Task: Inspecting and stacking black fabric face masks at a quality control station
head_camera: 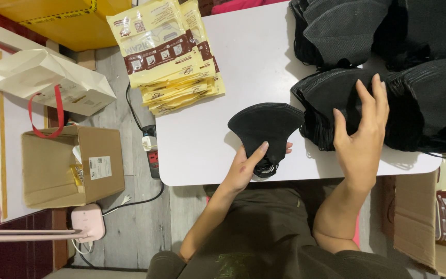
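White table [223, 67] carries black mask stacks [336, 101]. Right hand [362, 139] hovers, fingers spread, over one stack; left hand [246, 168] pinches a folded mask [264, 126] near the table's front edge: light, floppy, best gripped at its fold.

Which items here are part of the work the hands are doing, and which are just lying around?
In use:
left hand gripping a folded black face mask
right hand on a stack of black masks
pile of cream mask packets
white table

Lying about:
open cardboard box
white paper bag
power strip
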